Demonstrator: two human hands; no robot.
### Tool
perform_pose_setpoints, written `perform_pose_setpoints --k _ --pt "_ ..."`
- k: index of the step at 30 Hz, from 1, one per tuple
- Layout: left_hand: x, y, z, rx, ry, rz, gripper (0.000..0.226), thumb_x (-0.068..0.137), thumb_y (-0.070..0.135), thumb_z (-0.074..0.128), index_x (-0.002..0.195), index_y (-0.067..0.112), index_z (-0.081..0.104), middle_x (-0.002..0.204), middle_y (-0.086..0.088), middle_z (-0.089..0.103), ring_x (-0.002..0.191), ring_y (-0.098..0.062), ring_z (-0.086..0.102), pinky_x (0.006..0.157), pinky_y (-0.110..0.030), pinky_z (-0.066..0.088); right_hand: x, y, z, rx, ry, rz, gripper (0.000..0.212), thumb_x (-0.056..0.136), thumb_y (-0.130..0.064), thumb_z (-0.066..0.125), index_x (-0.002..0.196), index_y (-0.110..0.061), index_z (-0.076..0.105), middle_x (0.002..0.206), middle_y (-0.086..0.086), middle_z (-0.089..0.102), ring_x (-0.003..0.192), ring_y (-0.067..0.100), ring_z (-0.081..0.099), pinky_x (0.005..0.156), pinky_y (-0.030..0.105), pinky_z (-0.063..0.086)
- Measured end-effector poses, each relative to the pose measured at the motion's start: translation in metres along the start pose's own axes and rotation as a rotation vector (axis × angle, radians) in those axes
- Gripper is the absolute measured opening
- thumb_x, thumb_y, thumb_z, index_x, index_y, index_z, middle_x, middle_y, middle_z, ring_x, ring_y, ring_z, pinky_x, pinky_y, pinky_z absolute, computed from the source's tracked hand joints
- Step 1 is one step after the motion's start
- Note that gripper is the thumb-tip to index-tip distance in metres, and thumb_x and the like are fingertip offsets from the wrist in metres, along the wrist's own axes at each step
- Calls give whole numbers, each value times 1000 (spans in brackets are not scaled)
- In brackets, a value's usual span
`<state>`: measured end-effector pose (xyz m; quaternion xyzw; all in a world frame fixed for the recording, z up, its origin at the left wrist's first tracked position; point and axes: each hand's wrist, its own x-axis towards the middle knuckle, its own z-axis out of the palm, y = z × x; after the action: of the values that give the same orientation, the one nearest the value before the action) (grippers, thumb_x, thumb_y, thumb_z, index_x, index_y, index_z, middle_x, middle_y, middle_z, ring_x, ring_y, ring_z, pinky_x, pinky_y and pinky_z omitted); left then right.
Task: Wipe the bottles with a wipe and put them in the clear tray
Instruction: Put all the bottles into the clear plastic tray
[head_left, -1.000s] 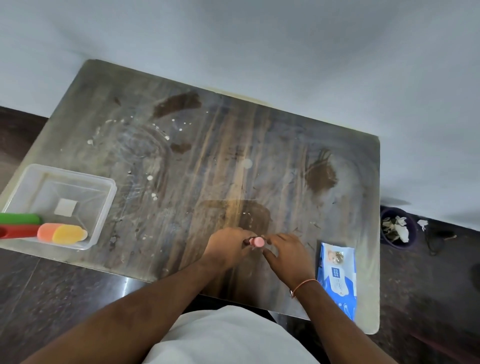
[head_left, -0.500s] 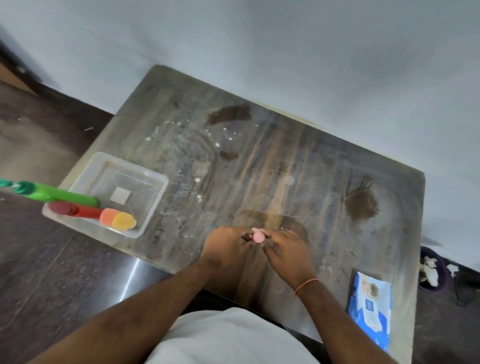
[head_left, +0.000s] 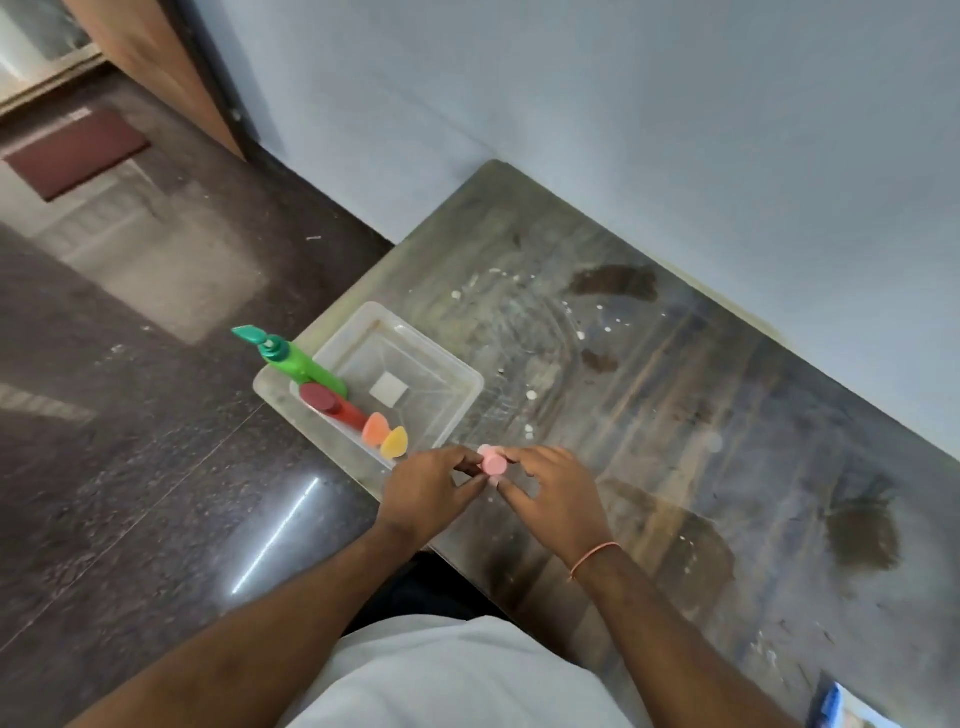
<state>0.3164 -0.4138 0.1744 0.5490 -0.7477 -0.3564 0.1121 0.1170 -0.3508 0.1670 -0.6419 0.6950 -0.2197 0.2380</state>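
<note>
Hands meeting over the near table edge, a small pink bottle (head_left: 492, 462) between them. Left hand (head_left: 431, 488) with fingers curled, fingertips pinching the bottle's hidden body from the left side; right hand (head_left: 558, 499) with forefinger and thumb closing on the round pink cap end, remaining fingers loosely bent. Pink, short, cap face turned toward the camera, body mostly hidden behind the fingers. No wipe to be made out between the fingers. Thin orange thread around the right wrist. Forearms angling in from below, converging at the bottle.

Just left of and beyond the left hand, clear tray (head_left: 415, 364) on the worn, stained table (head_left: 675, 415), square white label on its floor. Along the tray's near-left side, green pump bottle (head_left: 296, 364), red bottle (head_left: 332, 405), then orange (head_left: 375, 430) and yellow (head_left: 395, 442) caps.
</note>
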Motion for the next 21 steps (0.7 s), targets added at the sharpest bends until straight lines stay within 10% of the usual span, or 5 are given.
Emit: perform_pose_setpoints --k 21 --pt "-1 -81 -37 -38 67 -228 27 88 59 73 110 45 77 98 26 77 87 -3 72 75 -29 57 73 -56 56 -39 -243 -121 38 96 -38 76 132 -25 74 123 -10 77 102 10 64 94 28 48"
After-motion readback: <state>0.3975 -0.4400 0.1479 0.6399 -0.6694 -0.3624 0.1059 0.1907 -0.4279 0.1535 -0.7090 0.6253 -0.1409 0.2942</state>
